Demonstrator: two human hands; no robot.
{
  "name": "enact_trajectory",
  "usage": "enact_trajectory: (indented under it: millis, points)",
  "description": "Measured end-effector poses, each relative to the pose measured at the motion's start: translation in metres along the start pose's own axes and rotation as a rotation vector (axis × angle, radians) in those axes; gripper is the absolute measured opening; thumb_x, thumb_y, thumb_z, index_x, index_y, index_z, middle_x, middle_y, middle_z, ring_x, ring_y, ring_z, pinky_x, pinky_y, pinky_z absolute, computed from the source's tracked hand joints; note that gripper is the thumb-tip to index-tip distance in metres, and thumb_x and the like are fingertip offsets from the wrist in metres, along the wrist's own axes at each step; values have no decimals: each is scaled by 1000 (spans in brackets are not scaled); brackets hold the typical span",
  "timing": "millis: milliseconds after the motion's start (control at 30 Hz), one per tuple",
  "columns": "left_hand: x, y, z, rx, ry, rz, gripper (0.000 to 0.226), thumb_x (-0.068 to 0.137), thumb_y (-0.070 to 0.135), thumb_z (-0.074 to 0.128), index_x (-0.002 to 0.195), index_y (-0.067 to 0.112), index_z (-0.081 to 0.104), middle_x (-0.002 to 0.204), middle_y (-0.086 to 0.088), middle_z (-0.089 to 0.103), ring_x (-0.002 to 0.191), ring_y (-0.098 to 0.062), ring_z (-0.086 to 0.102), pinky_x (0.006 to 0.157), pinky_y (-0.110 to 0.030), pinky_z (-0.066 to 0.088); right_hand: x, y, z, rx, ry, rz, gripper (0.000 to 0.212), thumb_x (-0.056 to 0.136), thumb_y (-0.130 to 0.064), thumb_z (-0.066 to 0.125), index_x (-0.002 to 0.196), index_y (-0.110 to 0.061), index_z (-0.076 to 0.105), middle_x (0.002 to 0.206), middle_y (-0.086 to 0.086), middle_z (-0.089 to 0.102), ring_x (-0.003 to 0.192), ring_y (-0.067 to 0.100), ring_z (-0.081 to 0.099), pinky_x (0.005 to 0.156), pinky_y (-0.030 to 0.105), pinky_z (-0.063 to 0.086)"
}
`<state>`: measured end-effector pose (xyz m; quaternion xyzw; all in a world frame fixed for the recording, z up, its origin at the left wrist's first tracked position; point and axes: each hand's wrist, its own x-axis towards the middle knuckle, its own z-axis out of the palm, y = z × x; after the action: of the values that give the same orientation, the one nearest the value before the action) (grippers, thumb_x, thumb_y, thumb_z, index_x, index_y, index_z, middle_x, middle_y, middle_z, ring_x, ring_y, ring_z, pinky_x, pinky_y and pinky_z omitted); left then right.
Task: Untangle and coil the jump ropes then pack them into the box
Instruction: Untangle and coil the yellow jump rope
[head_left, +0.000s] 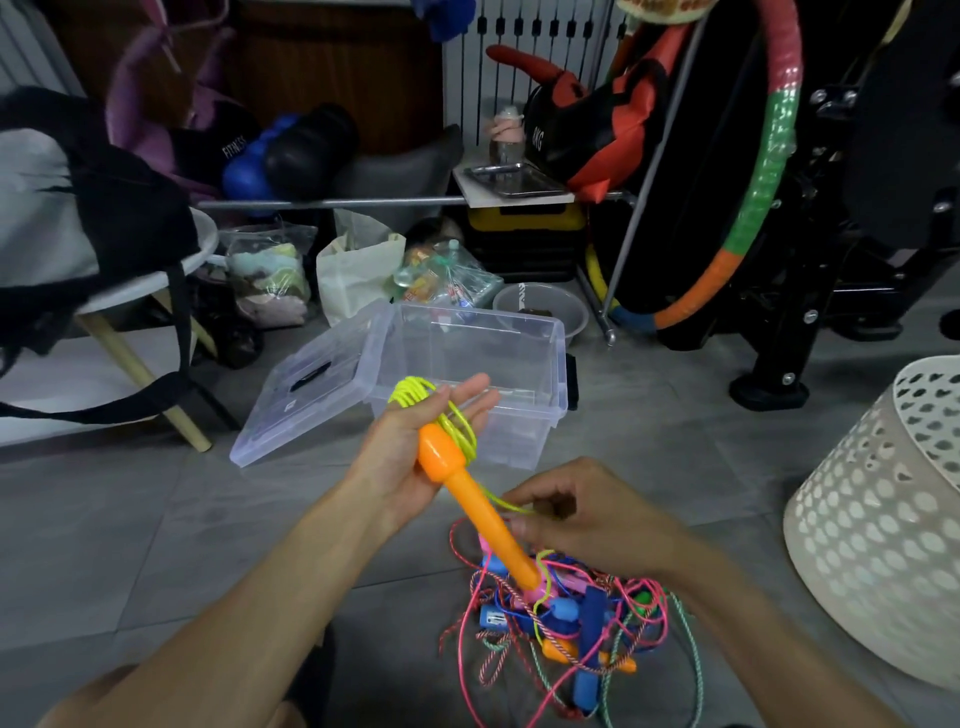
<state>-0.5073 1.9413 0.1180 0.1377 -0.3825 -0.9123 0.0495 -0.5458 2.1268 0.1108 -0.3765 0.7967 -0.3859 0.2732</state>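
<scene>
The left hand (415, 441), fingers straight, cradled the orange handle (467, 493) slanting toward the right hand (576, 514), which pinched the yellow rope (457, 431).

Both forearms are bare to the frame's lower edge, with no sleeves showing. The left hand (415, 452) and right hand (587, 525) carry no gloves, rings or watch.

Orange-handled yellow-green rope (457, 441) partly coiled; tangled ropes (566, 623) apparently knotted; clear box (519, 364) open.
</scene>
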Motion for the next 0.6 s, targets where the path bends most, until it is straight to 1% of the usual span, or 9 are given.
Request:
enact_trajectory:
  millis: [67,100,167,233,333,433,500,567,600]
  points:
    - [6,2,-6,56,79,61,28,98,6,41,90,-5,66,112,-17,68,101,-28,68,88,-33,54,-3,2,1,1,-93,37,18,89,-33,63,103,-28,72,77,11,68,64,10,53,61,35,45]
    - [8,4,-9,84,107,85,25,98,5,41,98,-8,62,110,-17,68,97,-26,69,86,-31,55,-3,3,1,-13,-92,68,15,90,-30,63,101,-26,72,76,10,69,63,8,54,61,33,46]
    - [11,5,-13,178,157,131,21,98,5,42,95,-7,60,102,-14,70,90,-25,71,82,-29,56,-1,9,-3,-84,-16,169,9,87,-27,63,84,-24,71,70,2,70,58,1,56,63,30,49]
    - [11,1,-12,389,207,189,22,98,5,44,87,-5,61,94,-11,70,86,-22,71,78,-27,56,-1,17,-11,-241,75,253,16,82,-27,65,66,-29,64,62,-7,64,55,-4,54,62,25,48]
    - [12,-17,-17,834,217,231,24,94,20,53,93,-3,61,100,-9,69,89,-18,69,81,-29,56,-2,18,-15,-295,91,206,22,82,-23,66,64,-34,59,61,-10,60,59,3,54,62,25,46]
    - [9,-29,-22,1282,69,148,34,93,36,53,99,4,64,96,-2,71,76,-7,66,65,-23,51,-2,8,-8,-168,219,40,23,83,-12,65,71,-31,62,61,-5,60,57,8,53,60,28,47]
    - [1,-32,-13,1328,-75,69,38,99,33,43,86,4,64,80,-3,71,66,-12,67,59,-24,50,0,8,-10,-37,394,5,26,82,-4,65,77,-28,58,61,-1,61,57,16,57,61,34,50]
    - [-6,-32,-2,1322,-220,-18,48,100,38,39,72,5,59,67,-8,67,59,-21,64,57,-26,50,1,8,-14,66,461,-9,27,81,0,67,85,-22,53,61,-1,63,59,25,59,63,38,50]
    - [-8,-33,0,1322,-294,-69,48,99,39,39,74,3,58,64,-9,63,54,-20,60,52,-24,48,1,8,-15,73,460,-14,28,80,-1,68,87,-21,50,62,-2,64,60,27,59,63,38,50]
